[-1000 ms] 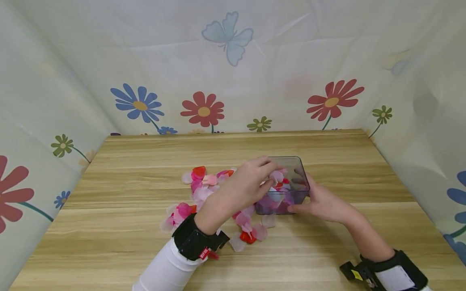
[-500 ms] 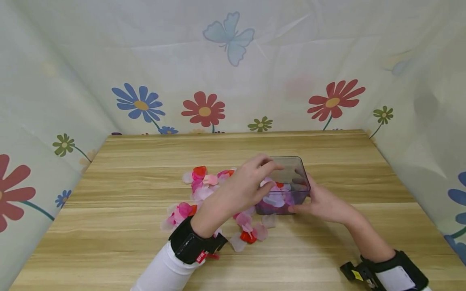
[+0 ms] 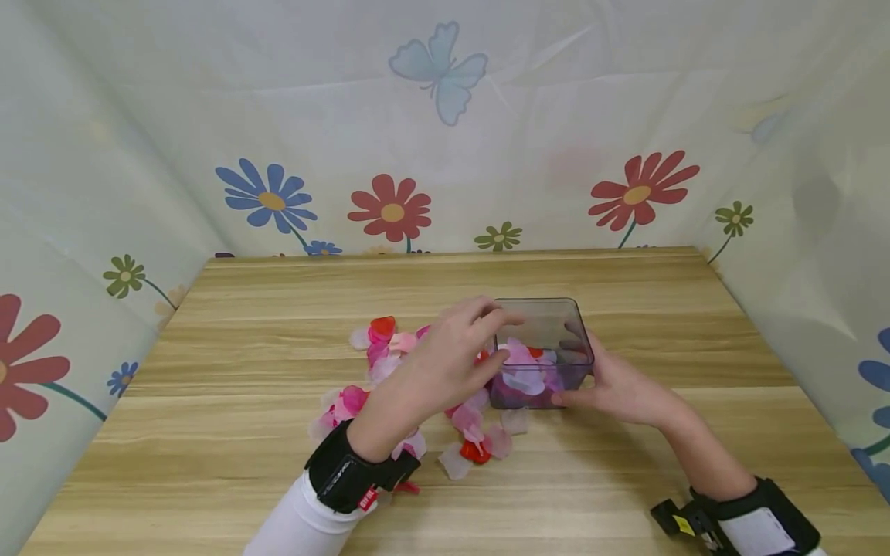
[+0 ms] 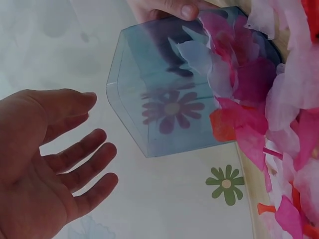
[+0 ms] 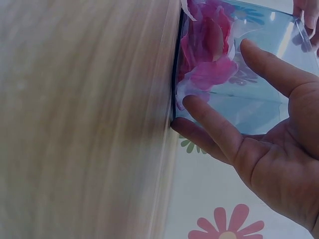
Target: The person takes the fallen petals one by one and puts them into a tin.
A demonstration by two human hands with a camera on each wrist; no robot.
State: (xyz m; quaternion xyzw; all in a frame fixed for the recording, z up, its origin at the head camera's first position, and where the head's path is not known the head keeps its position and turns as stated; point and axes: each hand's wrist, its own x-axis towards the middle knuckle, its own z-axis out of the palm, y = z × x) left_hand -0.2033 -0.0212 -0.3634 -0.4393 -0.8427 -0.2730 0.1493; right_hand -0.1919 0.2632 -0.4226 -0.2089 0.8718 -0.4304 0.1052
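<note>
A clear grey plastic box (image 3: 549,328) stands on the table with pink, white and red artificial flower petals (image 3: 524,377) heaped in its bottom. My right hand (image 3: 622,388) holds the box at its right side, thumb along the front and fingers round behind; the right wrist view shows the fingers (image 5: 214,124) against the wall. My left hand (image 3: 445,359) hovers by the box's left rim, above loose petals (image 3: 467,421). In the left wrist view that hand (image 4: 55,159) has loosely bent, spread fingers with nothing between them. It hides part of the petals beneath.
More petals lie scattered left of the box, with one cluster (image 3: 344,409) near my left forearm and another (image 3: 382,340) farther back. The wood-grain table (image 3: 278,309) ends at a flower-printed curtain (image 3: 542,154) on the back and sides.
Petals that were at my left fingertips have dropped into the box. The left hand has then drawn back left from over the box. My right hand and the box have stayed put.
</note>
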